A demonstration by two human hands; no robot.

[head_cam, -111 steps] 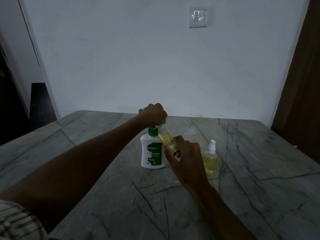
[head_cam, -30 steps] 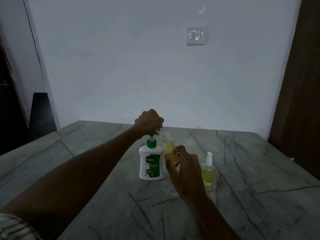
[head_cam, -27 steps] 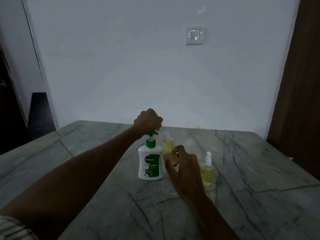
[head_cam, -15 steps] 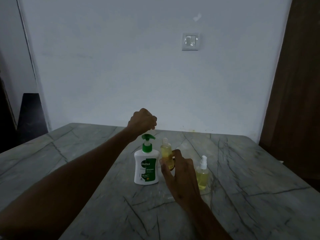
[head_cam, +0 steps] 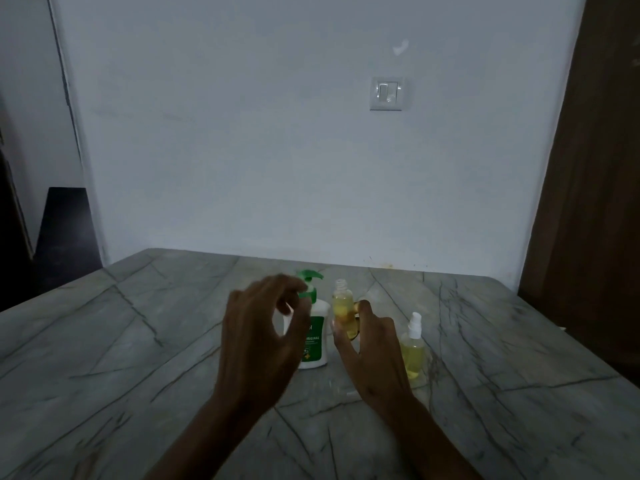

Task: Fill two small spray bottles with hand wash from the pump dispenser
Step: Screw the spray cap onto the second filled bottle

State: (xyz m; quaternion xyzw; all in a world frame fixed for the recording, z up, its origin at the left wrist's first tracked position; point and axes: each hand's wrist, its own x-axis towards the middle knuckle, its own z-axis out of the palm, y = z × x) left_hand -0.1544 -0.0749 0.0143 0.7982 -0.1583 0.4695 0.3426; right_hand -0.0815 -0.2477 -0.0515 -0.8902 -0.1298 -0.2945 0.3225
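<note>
A white pump dispenser (head_cam: 316,336) with a green pump head and green label stands upright on the marble table (head_cam: 138,341). My left hand (head_cam: 258,336) hovers in front of it, fingers loosely curled and apart, holding nothing. My right hand (head_cam: 369,353) grips a small uncapped spray bottle (head_cam: 343,311) of yellow liquid, held upright just right of the dispenser. A second small spray bottle (head_cam: 412,348), yellow-filled with its white sprayer cap on, stands on the table to the right of my right hand.
A small clear object, perhaps the loose sprayer cap (head_cam: 341,389), lies on the table near my right wrist. A white wall with a switch plate (head_cam: 387,93) runs behind the table. A brown wooden panel (head_cam: 595,202) stands at the right.
My left hand has come off the pump head and drawn back toward me, opening. The right hand still holds the uncapped bottle, now upright beside the dispenser. The view has tilted up.
</note>
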